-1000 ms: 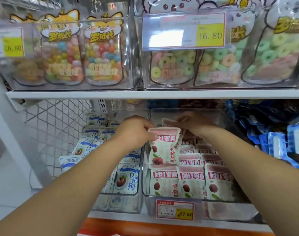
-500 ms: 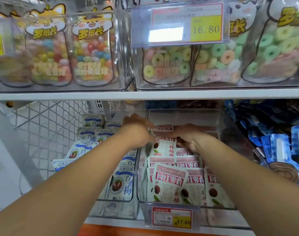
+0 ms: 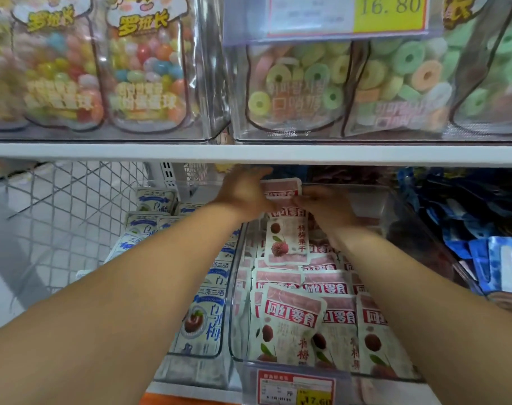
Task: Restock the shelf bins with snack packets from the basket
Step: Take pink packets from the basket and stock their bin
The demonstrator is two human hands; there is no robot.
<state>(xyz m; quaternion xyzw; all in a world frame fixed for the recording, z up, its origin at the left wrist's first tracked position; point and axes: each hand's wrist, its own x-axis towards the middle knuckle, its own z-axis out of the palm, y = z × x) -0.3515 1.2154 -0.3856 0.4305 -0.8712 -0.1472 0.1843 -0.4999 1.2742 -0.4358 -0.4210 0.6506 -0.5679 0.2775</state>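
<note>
Both my hands reach deep into the clear bin on the lower shelf, which holds several pink-and-white snack packets in rows. My left hand grips the left edge of a pink packet standing upright at the back of the bin. My right hand pinches the same packet's right side. Just in front of it another pink packet stands upright. The hands are blurred, so the exact finger positions are unclear. The basket is out of view.
A second clear bin to the left holds blue-and-white packets. Blue packets lie at the right. The white shelf board above carries bins of candy bags. A wire mesh panel closes the left. A price tag hangs in front.
Both hands have pushed further back into the bin, carrying the pink packet from the middle to the rear row. The view has dropped closer to the lower shelf.
</note>
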